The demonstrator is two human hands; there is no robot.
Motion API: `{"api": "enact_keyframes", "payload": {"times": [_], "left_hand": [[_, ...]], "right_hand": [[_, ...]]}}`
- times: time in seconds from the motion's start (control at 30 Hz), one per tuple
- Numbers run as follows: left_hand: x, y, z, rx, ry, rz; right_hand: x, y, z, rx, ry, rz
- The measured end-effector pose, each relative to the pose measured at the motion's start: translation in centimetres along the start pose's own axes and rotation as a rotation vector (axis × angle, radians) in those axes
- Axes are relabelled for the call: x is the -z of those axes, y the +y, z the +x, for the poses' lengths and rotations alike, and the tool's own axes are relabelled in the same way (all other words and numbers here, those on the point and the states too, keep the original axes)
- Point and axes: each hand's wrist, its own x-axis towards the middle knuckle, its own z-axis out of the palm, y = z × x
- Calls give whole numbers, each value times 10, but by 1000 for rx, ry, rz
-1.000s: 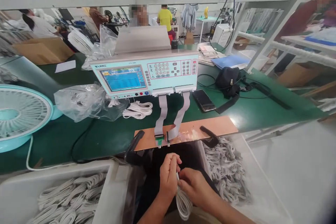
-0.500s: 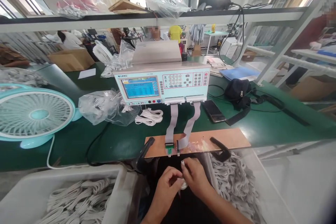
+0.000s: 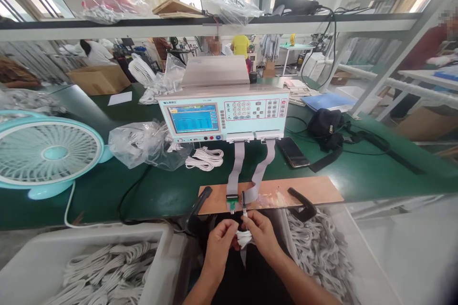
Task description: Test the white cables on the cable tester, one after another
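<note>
A coiled white cable [image 3: 244,238] is between my two hands below the table's front edge. My right hand [image 3: 264,237] pinches one end of it, at the small connector on the right-hand ribbon lead [image 3: 254,190]; whether the plug is seated I cannot tell. My left hand [image 3: 220,244] is closed at the left side of the coil, thumb and forefinger pressed together; what lies between those fingertips is hidden. Left of my right fingertips, a green adapter board [image 3: 232,204] ends the other ribbon lead [image 3: 236,169]. Both ribbons run down from a tester [image 3: 254,126] with a lit blue screen.
A wooden board [image 3: 315,189] is clamped by two black clamps [image 3: 198,207] at the table edge. Bins of cables stand left [image 3: 157,243] and right [image 3: 358,238]. A fan [image 3: 53,152], coiled cable [image 3: 204,158] and phone [image 3: 292,151] lie around the tester. Other people are behind.
Both hands have moved up toward the board, and the cable end in my right hand has come to the right-hand lead's connector. More of the white coil shows between my hands.
</note>
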Motion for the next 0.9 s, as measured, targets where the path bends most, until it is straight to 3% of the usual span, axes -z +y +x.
{"api": "enact_keyframes", "payload": {"times": [0.17, 0.37, 0.5, 0.67, 0.9], "left_hand": [[7, -4, 5, -32, -17, 153], [13, 6, 7, -144, -131, 412], [12, 16, 6, -234, -164, 459], [8, 18, 10, -227, -78, 342], [2, 12, 11, -249, 72, 289]], "right_hand": [[2, 3, 1, 8, -12, -14], [3, -1, 2, -9, -16, 20], [-2, -6, 1, -124, -8, 137], [-12, -11, 2, -271, 55, 326], [-11, -14, 1, -253, 47, 322]]}}
